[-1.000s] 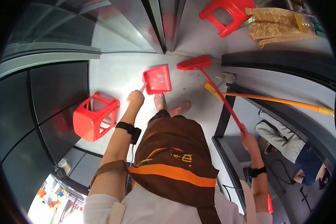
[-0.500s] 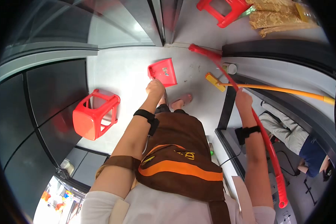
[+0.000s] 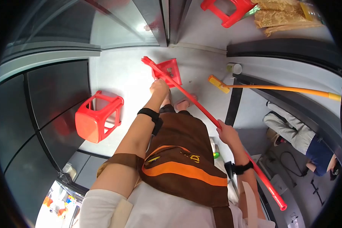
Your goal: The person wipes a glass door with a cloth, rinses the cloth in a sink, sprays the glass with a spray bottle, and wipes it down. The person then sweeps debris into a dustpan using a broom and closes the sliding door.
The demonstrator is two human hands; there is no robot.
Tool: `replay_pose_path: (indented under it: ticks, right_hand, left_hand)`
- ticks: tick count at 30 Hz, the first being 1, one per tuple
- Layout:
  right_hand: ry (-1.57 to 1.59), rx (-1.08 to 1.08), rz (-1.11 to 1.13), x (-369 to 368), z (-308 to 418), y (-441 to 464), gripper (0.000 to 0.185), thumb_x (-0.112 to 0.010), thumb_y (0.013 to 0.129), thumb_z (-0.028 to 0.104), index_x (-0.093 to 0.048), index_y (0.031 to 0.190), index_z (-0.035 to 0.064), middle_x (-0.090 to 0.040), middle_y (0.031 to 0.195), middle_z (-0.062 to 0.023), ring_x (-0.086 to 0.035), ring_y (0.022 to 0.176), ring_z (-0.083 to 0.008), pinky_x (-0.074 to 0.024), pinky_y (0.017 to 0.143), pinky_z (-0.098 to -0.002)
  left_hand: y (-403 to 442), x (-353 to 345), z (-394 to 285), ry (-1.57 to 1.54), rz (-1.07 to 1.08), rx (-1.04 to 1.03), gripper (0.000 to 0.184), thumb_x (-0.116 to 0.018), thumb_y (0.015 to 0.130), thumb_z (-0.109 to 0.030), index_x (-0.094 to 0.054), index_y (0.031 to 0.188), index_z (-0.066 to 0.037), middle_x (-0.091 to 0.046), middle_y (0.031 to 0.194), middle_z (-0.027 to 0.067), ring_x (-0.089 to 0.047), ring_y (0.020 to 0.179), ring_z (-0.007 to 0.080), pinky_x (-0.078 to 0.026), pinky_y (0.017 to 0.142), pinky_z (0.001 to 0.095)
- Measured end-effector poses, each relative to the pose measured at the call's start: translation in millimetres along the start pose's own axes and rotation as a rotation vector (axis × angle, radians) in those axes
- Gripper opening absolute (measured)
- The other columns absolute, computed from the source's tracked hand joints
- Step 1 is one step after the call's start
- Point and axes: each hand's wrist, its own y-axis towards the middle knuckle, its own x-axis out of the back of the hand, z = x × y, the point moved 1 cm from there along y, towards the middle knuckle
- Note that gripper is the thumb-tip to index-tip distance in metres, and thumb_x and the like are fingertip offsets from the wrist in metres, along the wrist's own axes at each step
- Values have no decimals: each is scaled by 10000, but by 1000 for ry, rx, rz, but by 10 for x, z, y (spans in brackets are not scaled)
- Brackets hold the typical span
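Observation:
My left hand (image 3: 160, 87) is closed on the handle of a red dustpan (image 3: 174, 78), low over the floor in front of my feet. Small debris lies in the pan. My right hand (image 3: 227, 133) grips the long handle of a red broom (image 3: 201, 108). That handle runs from the lower right up past my left hand. The broom's head (image 3: 148, 60) is at the upper left of the dustpan, and its stick crosses over the pan.
A red stool (image 3: 98, 117) is at the left by dark panels. A yellow brush with an orange pole (image 3: 277, 88) and a white container (image 3: 236, 68) are at the right. Another red stool (image 3: 231, 11) is at the top. A person (image 3: 292, 133) is at the right.
The broom head has swung left from the floor at the right to the dustpan's far left side. My left hand and the dustpan have moved right and slightly up in view.

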Motion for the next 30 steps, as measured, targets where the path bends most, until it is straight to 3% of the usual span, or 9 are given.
replay_pose_path:
  ticks: [7, 11, 14, 20, 26, 30]
  right_hand:
    - [-173, -126, -137, 314, -64, -444, 470, -520, 863, 261, -408, 1311, 176, -635, 843, -202, -621, 785, -373, -482, 694, -488]
    - [-225, -195, -285, 277, -293, -73, 451, -502, 875, 233, -401, 1308, 162, -638, 804, -177, -628, 753, -367, -490, 632, -479]
    - [-151, -268, -297, 25, -468, 364, 384, -507, 868, 226, -442, 1235, 134, -638, 810, -188, -625, 772, -380, -488, 661, -492]
    - [9, -267, -128, -565, -531, 300, 325, -517, 858, 240, -454, 1154, 123, -629, 884, -220, -611, 834, -412, -477, 724, -520]
    - [267, -189, 12, -878, -264, -55, 478, -474, 868, 300, -378, 1329, 215, -612, 1010, -221, -584, 941, -397, -456, 814, -492]
    - [276, -172, -84, -744, -227, -405, 486, -471, 867, 292, -369, 1338, 229, -621, 968, -221, -593, 896, -408, -464, 791, -490]
  left_hand:
    - [-33, 196, 291, 53, -2, 2, 321, -428, 897, -220, -601, 1061, -4, -614, 1070, 196, -603, 1012, 318, -510, 807, 388]
    - [-71, 119, 328, 112, -24, -44, 293, -458, 875, -210, -618, 1024, -14, -631, 1029, 195, -620, 979, 313, -516, 792, 384]
    - [-133, 101, 294, 134, -18, -72, 289, -483, 862, -217, -620, 1014, -12, -633, 1025, 190, -621, 977, 307, -518, 787, 378]
    - [-201, 30, 277, 149, -9, -108, 282, -466, 829, -162, -618, 986, 17, -636, 988, 214, -634, 932, 329, -525, 760, 403]
    - [-216, -72, 189, 129, 15, -129, 290, -463, 831, -163, -611, 1010, 12, -636, 986, 215, -633, 932, 333, -523, 764, 411]
    - [-221, -42, 197, 203, -16, -128, 279, -478, 836, -175, -623, 1000, -3, -639, 999, 195, -634, 938, 313, -527, 756, 387]
